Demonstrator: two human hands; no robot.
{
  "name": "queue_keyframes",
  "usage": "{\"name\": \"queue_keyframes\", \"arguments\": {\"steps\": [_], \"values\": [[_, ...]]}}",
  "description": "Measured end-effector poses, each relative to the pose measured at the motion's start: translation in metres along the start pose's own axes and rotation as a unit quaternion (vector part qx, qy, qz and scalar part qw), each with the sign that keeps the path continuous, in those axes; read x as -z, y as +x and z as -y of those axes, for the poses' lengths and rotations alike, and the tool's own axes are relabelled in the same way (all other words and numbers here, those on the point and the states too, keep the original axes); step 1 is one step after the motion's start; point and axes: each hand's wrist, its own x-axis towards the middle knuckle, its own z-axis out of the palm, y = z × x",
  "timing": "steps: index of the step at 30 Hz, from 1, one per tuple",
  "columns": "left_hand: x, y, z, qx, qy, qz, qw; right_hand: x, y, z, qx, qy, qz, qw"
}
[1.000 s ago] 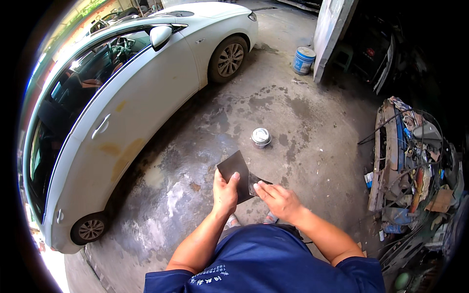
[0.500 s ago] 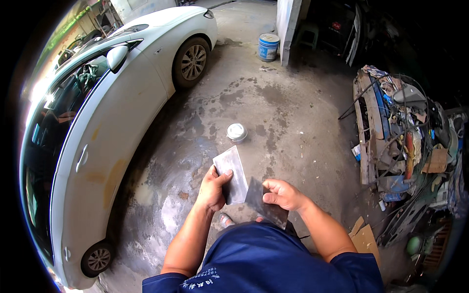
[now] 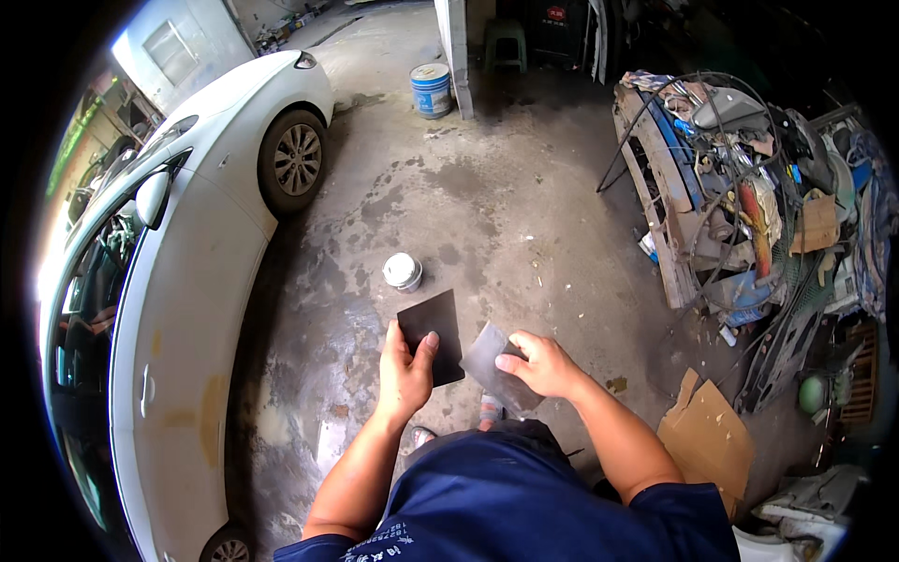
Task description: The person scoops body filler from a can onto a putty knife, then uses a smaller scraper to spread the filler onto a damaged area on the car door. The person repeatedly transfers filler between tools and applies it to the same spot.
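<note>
My left hand (image 3: 406,377) grips a dark, thin rectangular plate (image 3: 434,318), thumb flat on its face and fingers behind it. In my right hand (image 3: 548,367) is a grey flat plate (image 3: 485,356), pinched between thumb and fingers and tilted, with a dull sheen. The two plates are side by side in front of my waist, their near edges very close; whether they touch I cannot tell. Just beyond the dark plate, a small white tub (image 3: 403,272) with a lid stands on the floor.
A white car (image 3: 187,309) with yellowish patches on its side fills the left. A blue-and-white bucket (image 3: 431,92) stands by a pillar (image 3: 455,56). A heap of car parts and scrap (image 3: 740,197) lies at right, with torn cardboard (image 3: 707,436) nearer me.
My view has swung right, so the car and tub sit farther left. The left plate's face has gone from bright to dark, the right one's from dark to pale grey. Both hands keep their hold.
</note>
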Motion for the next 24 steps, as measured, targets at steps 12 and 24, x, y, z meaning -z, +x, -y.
{"name": "queue_keyframes", "arguments": {"steps": [12,24], "values": [[-0.014,0.025,0.029,0.179,0.082,0.022,0.980,0.072,0.009,-0.029,-0.039,0.076,-0.050,0.995],[-0.026,0.064,0.014,0.133,0.135,0.286,0.939,0.043,0.051,0.011,0.017,-0.130,0.167,0.977]]}}
